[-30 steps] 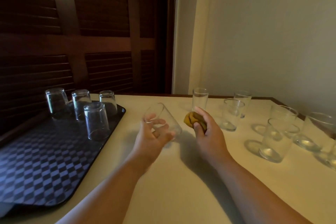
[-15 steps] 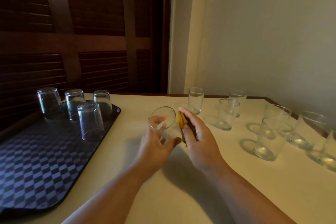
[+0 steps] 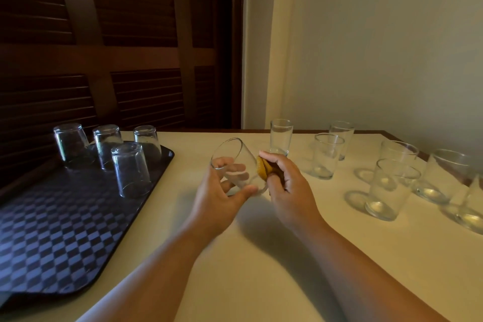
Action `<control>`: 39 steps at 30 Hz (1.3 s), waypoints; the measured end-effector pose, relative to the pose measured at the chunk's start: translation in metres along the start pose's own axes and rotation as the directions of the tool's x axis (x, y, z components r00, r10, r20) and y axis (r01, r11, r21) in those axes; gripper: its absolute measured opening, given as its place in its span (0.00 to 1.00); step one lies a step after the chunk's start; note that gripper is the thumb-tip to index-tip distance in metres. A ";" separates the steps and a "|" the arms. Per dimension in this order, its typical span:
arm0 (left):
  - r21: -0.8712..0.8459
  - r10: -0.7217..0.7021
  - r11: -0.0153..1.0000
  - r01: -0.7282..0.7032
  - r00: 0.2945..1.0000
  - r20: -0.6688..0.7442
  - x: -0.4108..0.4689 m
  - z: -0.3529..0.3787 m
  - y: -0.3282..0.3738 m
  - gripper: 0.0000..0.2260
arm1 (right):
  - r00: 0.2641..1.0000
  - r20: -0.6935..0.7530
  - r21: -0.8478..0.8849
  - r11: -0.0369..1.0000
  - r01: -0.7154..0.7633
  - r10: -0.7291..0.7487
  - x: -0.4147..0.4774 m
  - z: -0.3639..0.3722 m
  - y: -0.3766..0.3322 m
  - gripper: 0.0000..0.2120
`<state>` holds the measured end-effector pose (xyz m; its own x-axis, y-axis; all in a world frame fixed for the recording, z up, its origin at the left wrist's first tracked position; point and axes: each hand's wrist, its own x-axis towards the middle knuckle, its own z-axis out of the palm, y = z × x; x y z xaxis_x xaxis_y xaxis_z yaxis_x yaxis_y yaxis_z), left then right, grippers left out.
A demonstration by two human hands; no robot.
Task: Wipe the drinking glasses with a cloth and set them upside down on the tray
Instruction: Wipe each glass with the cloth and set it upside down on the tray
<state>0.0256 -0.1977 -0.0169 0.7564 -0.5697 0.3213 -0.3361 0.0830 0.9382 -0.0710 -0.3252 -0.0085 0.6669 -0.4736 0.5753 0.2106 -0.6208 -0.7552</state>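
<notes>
My left hand [image 3: 218,197] grips a clear drinking glass [image 3: 236,158], tilted with its mouth up and to the left, above the middle of the table. My right hand [image 3: 288,188] holds a bunched yellow-brown cloth [image 3: 264,170] pressed against the right side of that glass. A black checkered tray [image 3: 65,230] lies at the left, with several glasses [image 3: 130,168] standing upside down at its far end. Several upright glasses [image 3: 389,191] stand on the table to the right.
The cream table [image 3: 261,282] ends at a dark louvred door behind the tray and at a pale wall on the right. One tall narrow glass [image 3: 281,137] stands just behind my right hand. Bare tabletop lies between the tray and my arms.
My right hand has brought the cloth from beside the glass onto its side. The glass has turned a little in my left hand, and the view has shifted slightly.
</notes>
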 end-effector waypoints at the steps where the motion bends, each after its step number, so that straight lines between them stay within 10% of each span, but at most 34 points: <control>1: -0.003 -0.005 1.000 0.005 1.000 0.007 0.000 -0.001 0.000 0.33 | 1.000 0.001 -0.007 1.000 -0.019 0.019 0.002 -0.001 0.002 0.20; 7: 0.147 -0.039 0.989 0.022 0.992 0.118 -0.010 0.006 0.006 0.36 | 0.977 -0.088 -0.009 0.981 0.192 -0.192 -0.006 0.004 -0.014 0.19; 12: 0.053 -0.072 0.996 0.070 0.996 0.051 -0.006 0.004 0.003 0.32 | 0.999 0.018 0.012 1.000 -0.028 0.028 0.004 -0.003 -0.001 0.15; 24: 0.016 0.035 0.999 -0.036 0.997 0.071 -0.006 0.005 0.004 0.39 | 0.999 -0.012 0.130 0.991 -0.037 0.039 0.005 -0.004 -0.001 0.11; 30: 0.123 0.052 0.991 -0.054 0.998 0.019 -0.004 0.002 0.004 0.34 | 0.977 -0.042 -0.025 0.977 0.210 -0.211 -0.005 0.006 -0.018 0.16; 35: 0.003 0.084 0.996 -0.084 0.996 0.002 -0.002 0.005 0.000 0.36 | 1.000 -0.002 0.034 0.999 0.023 -0.023 0.001 0.004 -0.004 0.14; 39: 0.022 0.081 0.996 -0.081 0.996 0.026 -0.003 0.010 -0.002 0.34 | 0.972 -0.074 0.056 0.972 0.228 -0.224 -0.006 0.008 -0.023 0.17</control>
<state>0.0185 -0.2044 -0.0209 0.7118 -0.5826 0.3924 -0.4088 0.1108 0.9059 -0.0741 -0.3026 0.0030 0.5484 -0.3675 0.7511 0.3964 -0.6766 -0.6205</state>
